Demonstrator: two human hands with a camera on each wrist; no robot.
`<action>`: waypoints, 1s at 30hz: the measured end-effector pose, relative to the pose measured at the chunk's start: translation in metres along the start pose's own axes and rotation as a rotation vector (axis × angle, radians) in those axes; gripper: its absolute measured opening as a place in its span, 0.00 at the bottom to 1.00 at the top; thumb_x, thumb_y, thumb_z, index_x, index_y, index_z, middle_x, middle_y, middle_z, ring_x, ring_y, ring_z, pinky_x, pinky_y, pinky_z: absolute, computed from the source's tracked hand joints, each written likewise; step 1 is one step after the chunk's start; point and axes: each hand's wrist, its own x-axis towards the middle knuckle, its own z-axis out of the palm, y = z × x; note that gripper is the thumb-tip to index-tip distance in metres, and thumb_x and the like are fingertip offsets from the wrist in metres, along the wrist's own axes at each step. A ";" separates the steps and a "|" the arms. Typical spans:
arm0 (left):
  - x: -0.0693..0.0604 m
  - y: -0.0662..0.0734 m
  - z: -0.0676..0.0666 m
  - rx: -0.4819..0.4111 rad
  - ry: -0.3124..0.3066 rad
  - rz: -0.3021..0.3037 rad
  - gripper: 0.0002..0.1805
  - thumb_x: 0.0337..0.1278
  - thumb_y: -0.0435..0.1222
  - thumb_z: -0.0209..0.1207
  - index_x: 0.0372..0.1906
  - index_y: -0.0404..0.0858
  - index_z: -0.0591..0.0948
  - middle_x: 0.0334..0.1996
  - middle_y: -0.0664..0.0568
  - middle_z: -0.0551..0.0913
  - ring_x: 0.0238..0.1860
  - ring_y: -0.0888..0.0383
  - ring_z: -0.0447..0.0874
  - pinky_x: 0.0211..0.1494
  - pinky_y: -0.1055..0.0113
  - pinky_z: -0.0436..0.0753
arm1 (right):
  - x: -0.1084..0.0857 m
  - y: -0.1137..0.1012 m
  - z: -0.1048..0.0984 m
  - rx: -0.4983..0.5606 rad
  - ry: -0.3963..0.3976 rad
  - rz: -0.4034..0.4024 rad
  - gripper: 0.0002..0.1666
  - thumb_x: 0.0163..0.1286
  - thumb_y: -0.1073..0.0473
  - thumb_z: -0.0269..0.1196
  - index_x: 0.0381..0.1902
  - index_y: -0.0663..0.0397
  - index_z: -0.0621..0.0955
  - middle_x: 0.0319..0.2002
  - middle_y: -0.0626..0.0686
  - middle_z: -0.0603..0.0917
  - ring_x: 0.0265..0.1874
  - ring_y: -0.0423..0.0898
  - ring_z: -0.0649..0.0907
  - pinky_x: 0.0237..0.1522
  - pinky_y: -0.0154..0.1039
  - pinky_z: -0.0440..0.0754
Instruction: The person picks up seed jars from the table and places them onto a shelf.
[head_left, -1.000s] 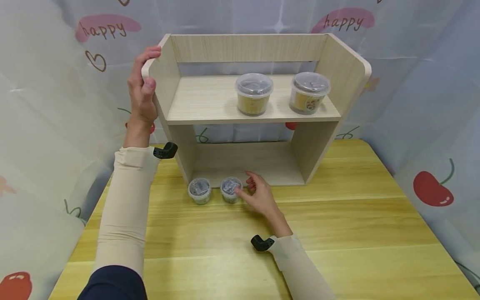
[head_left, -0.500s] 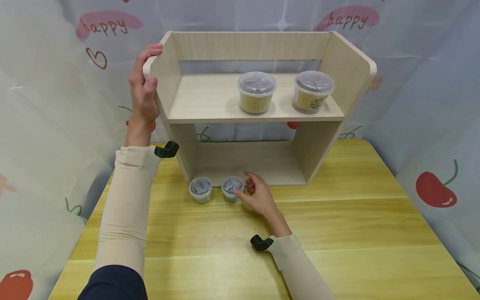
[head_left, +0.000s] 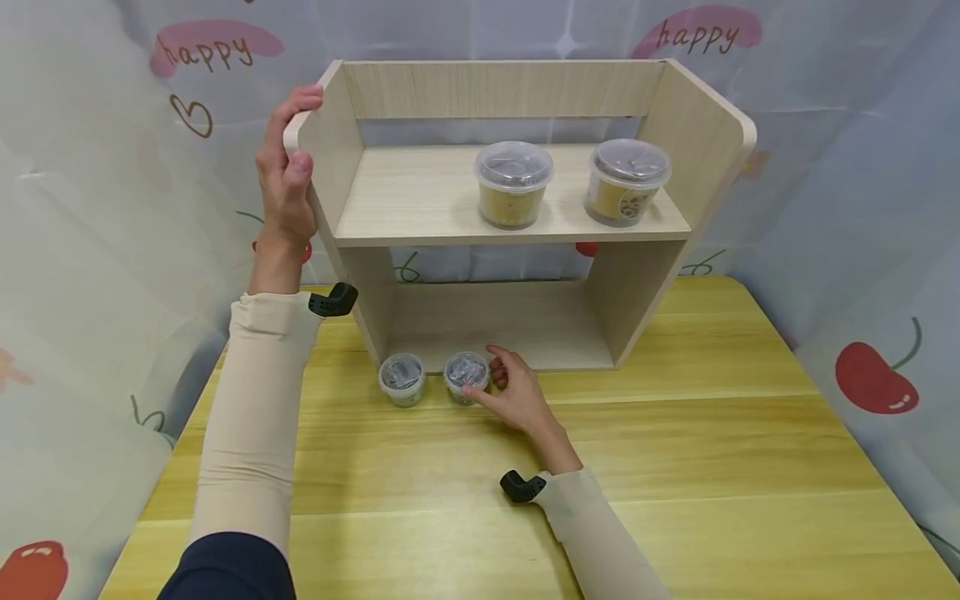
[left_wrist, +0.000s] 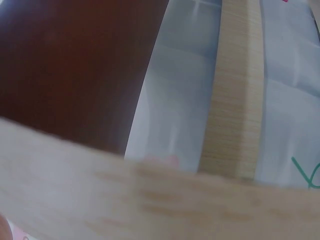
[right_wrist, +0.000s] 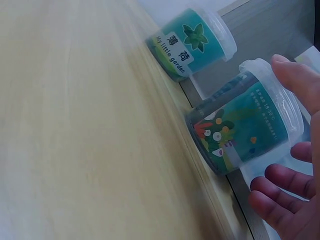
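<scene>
While your left hand (head_left: 285, 179) holds the shelf unit's left panel (head_left: 337, 154) at its upper front corner, your right hand (head_left: 519, 396) has not closed on anything: it is loosely spread about the right cup (right_wrist: 242, 125), thumb beside the lid (right_wrist: 282, 97), fingers apart from the wall. You can't tell whether the thumb touches.

That cup stands upright on the worktop (head_left: 712, 475), just in front of the lower board's (head_left: 487, 312) front edge; the left cup (head_left: 402, 379) stands near it, by that board's front left corner. Expect a light cup with smooth, slightly slippery plastic walls that may give under a hard squeeze. Take it around the body, below the rim — the lid alone could pop off.

Mind the edges: the lower board's front edge is close behind the cup's base, and the upper board's (head_left: 412, 196) front edge runs above, with two tubs (head_left: 512, 185) (head_left: 627, 183) toward its right end. Your freest room lies toward the worktop's near and right edges; leftward, the other cup leaves only a narrow gap.
</scene>
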 end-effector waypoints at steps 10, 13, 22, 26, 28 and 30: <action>-0.001 -0.001 0.000 0.003 -0.007 0.011 0.52 0.39 0.69 0.55 0.53 0.24 0.72 0.59 0.44 0.76 0.58 0.49 0.70 0.59 0.63 0.69 | -0.001 -0.001 0.004 -0.024 -0.023 0.019 0.50 0.50 0.48 0.78 0.67 0.62 0.71 0.44 0.56 0.79 0.41 0.49 0.79 0.46 0.45 0.80; -0.001 -0.001 0.000 0.003 -0.004 0.013 0.52 0.39 0.69 0.55 0.53 0.24 0.72 0.58 0.44 0.76 0.58 0.49 0.71 0.58 0.63 0.69 | -0.001 0.000 0.005 -0.028 -0.028 0.017 0.50 0.50 0.48 0.78 0.67 0.62 0.71 0.45 0.56 0.79 0.41 0.49 0.80 0.46 0.45 0.80; -0.001 -0.003 0.001 -0.010 -0.012 0.012 0.52 0.40 0.69 0.56 0.53 0.24 0.72 0.58 0.45 0.76 0.56 0.49 0.71 0.57 0.63 0.71 | 0.000 0.004 0.011 -0.005 -0.047 0.009 0.51 0.50 0.48 0.78 0.68 0.61 0.70 0.53 0.58 0.80 0.44 0.48 0.81 0.46 0.44 0.80; -0.001 -0.003 0.001 -0.011 -0.012 0.017 0.53 0.40 0.70 0.56 0.52 0.24 0.72 0.58 0.44 0.76 0.57 0.49 0.71 0.58 0.62 0.71 | 0.001 0.005 0.012 -0.002 -0.050 -0.010 0.51 0.51 0.47 0.77 0.68 0.62 0.70 0.55 0.59 0.80 0.45 0.49 0.82 0.46 0.44 0.80; -0.001 -0.002 0.002 -0.010 -0.011 0.019 0.53 0.40 0.70 0.56 0.52 0.23 0.72 0.58 0.45 0.76 0.57 0.49 0.71 0.58 0.62 0.70 | 0.001 0.006 0.013 -0.003 -0.052 -0.017 0.51 0.52 0.47 0.77 0.68 0.62 0.69 0.55 0.59 0.80 0.46 0.49 0.82 0.47 0.44 0.81; -0.002 -0.001 0.002 -0.007 -0.007 0.026 0.53 0.40 0.69 0.56 0.52 0.23 0.72 0.58 0.44 0.76 0.57 0.50 0.71 0.60 0.62 0.69 | 0.001 0.006 0.014 0.003 -0.057 -0.014 0.51 0.52 0.47 0.77 0.68 0.62 0.69 0.56 0.60 0.79 0.46 0.50 0.82 0.47 0.44 0.81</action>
